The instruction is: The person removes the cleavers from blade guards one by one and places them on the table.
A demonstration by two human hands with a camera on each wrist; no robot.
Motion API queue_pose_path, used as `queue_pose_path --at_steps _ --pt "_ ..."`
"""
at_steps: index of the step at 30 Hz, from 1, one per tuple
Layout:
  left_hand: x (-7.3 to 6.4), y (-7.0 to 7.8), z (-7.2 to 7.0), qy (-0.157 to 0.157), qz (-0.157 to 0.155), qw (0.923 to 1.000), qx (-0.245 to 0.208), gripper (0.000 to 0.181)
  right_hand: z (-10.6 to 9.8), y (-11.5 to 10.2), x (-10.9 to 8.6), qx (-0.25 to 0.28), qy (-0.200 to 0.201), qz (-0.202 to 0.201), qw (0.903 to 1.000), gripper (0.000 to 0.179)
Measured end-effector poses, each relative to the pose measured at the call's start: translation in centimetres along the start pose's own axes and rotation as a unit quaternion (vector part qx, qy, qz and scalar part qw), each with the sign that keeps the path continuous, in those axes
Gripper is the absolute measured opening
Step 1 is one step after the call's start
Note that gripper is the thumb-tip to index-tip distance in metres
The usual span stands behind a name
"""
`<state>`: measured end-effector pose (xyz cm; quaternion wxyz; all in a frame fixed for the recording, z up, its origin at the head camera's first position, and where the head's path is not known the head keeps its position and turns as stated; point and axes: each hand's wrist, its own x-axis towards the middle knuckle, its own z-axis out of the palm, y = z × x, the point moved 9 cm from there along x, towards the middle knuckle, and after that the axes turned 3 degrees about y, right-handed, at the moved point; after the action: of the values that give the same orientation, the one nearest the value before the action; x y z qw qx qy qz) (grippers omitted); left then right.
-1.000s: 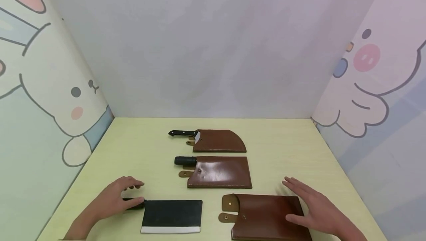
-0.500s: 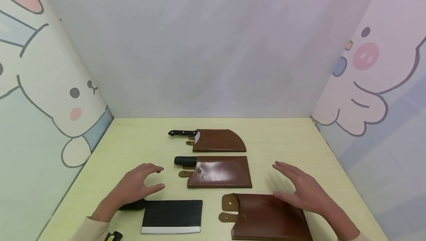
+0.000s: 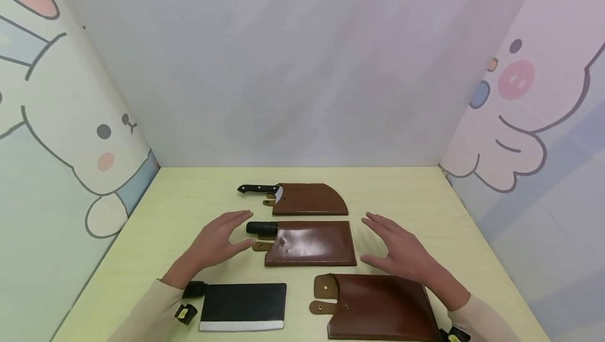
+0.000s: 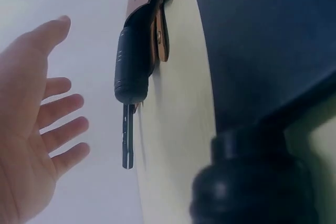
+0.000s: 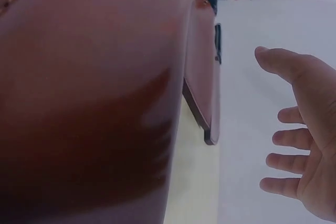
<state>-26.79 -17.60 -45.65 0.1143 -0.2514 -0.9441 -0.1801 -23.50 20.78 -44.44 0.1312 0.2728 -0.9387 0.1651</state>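
My left hand (image 3: 217, 242) hovers near the black handle (image 3: 261, 228) of the middle cleaver, fingers apart and holding nothing. That cleaver's blade is inside a brown leather sheath (image 3: 314, 243). On the other side, my right hand (image 3: 399, 250) hovers off the sheath's right end, its fingers spread in the right wrist view. Below my left forearm lies a bare cleaver (image 3: 243, 305) with a dark blade and a pale edge; the sleeve covers part of its handle. A larger brown sheath (image 3: 383, 308) lies flat at the front right, partly beneath my right arm, with its strap unfastened.
At the back, a knife with a black riveted handle (image 3: 257, 188) sits in a curved brown sheath (image 3: 312, 199). The pale yellow table (image 3: 189, 189) meets a grey wall (image 3: 302, 69) behind. Walls with cartoon animals stand at both sides.
Both hands have moved forward and inward, the left from above the bare cleaver's handle, the right from over the large sheath. The knives and sheaths have stayed in place.
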Motion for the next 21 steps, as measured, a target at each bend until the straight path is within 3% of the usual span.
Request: queue_pose_path --at_steps 7,14,21 --pt "1.7 0.2 1.5 -0.001 0.024 0.9997 0.002 0.071 2.1 -0.5 2.2 -0.011 -0.044 0.008 0.9989 0.093" --pt "2.6 -1.0 3.3 -0.053 -0.028 0.9982 -0.007 0.080 4.0 -1.3 3.2 -0.004 -0.075 -0.010 0.9971 0.102" --pt "2.7 -1.6 5.4 -0.109 -0.072 0.9904 -0.045 0.075 6.5 -1.2 3.5 0.009 -0.127 -0.011 0.9918 0.107"
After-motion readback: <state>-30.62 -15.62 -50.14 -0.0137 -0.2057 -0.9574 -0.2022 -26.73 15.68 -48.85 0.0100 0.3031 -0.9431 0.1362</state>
